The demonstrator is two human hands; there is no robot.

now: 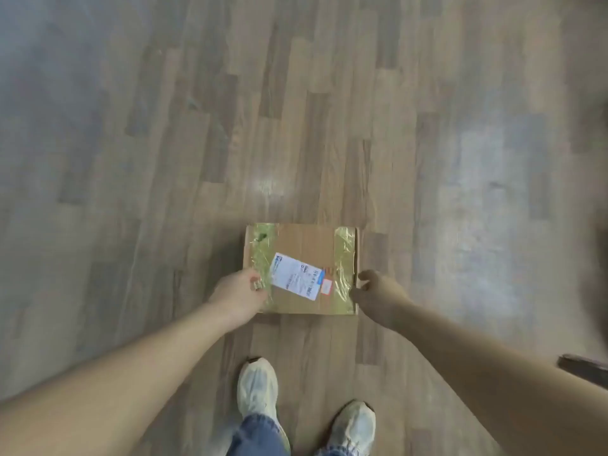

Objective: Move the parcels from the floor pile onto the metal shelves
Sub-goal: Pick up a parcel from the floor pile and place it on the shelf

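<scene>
A flat cardboard parcel (306, 245) with yellowish tape on both ends and a white shipping label lies level in front of me, above the wooden floor. My left hand (240, 294) grips its left edge, fingers curled over the taped top near the label. At the opposite edge, my right hand (378, 294) holds on with thumb and curled fingers against the side. No metal shelves and no floor pile are in view.
Wood-plank floor (296, 110) fills the view, with glare patches at the centre and right. My two feet in pale shoes (258, 386) stand just below the parcel. A dark object (582, 368) pokes in at the right edge.
</scene>
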